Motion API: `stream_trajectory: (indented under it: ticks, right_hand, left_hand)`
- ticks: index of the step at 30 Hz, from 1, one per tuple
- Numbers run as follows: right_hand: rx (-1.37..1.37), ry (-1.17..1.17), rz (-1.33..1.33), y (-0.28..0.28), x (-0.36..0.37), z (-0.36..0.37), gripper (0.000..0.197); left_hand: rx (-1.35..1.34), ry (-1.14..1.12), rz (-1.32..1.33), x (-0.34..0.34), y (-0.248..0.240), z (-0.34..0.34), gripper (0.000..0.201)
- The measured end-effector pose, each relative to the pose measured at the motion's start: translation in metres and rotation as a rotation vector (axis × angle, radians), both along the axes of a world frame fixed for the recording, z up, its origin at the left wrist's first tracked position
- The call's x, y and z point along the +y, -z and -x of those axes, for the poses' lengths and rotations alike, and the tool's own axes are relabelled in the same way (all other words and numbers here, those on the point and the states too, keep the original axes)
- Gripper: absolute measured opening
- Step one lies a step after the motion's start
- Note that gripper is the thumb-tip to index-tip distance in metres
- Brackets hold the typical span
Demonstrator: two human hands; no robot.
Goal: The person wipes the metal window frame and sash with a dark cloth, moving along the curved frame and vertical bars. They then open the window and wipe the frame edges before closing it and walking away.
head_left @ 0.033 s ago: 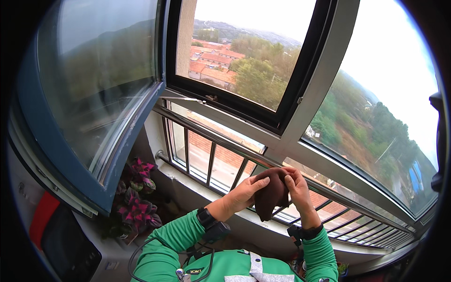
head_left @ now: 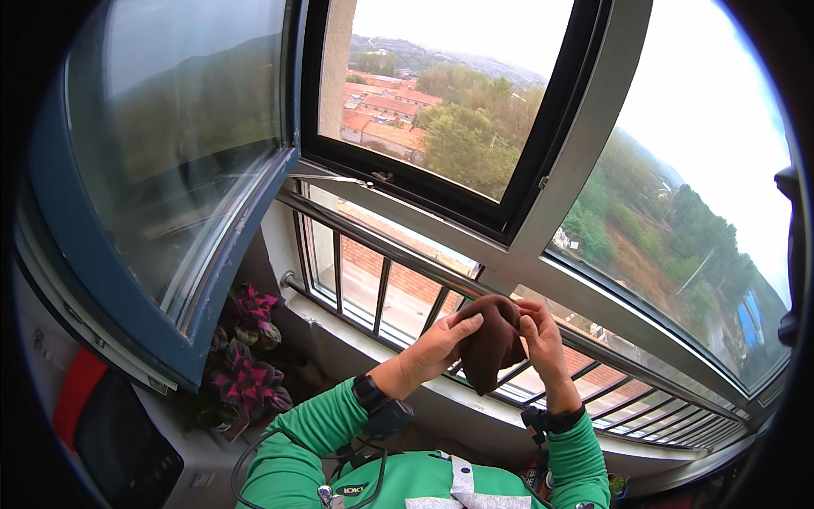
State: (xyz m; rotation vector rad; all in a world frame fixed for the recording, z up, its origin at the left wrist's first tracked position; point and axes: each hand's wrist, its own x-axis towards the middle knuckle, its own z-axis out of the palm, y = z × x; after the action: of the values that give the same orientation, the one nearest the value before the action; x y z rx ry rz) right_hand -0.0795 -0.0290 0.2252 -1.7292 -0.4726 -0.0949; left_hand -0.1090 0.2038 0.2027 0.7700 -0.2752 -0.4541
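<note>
A dark brown cloth (head_left: 492, 349) hangs in folds between my two hands, in front of the window railing. My left hand (head_left: 434, 346) pinches its left upper edge, with the thumb on the near side. On the opposite side my right hand (head_left: 544, 346) has its thumb and fingers closed on the cloth's upper right edge. The lower end droops to a rounded point. Behind it passes the metal railing (head_left: 386, 237), which the cloth partly covers; I cannot tell whether they touch.
A blue-framed window sash (head_left: 93, 229) swings inward at the left. Below it stand potted plants with pink and dark leaves (head_left: 250, 386). A white appliance with a black front and red edge (head_left: 127, 441) is at lower left. Fixed glass (head_left: 687, 220) fills the right.
The cloth has shifted slightly up and its top fold bulges more. My right fingers have moved a little along its edge, to the right. My left hand stays nearly in place.
</note>
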Motion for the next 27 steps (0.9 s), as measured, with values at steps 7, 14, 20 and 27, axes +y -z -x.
stream_trajectory:
  ticks: [7,14,20,27]
  right_hand:
    - [-0.209,0.294,0.156,-0.002,-0.055,-0.016,0.012]
    - [-0.092,0.320,0.085,0.004,-0.078,-0.033,0.011]
    - [-0.328,0.409,0.299,0.012,-0.071,-0.033,0.007]
    - [-0.570,0.512,0.464,0.011,-0.066,-0.029,0.006]
  left_hand:
    - [-0.302,-0.517,0.002,0.070,-0.026,-0.013,0.041]
    - [-0.199,-0.837,0.081,0.111,-0.036,-0.022,0.035]
    - [-0.123,-1.203,0.073,0.143,-0.048,-0.063,0.042]
    - [-0.118,-1.366,0.162,0.195,-0.090,-0.134,0.040]
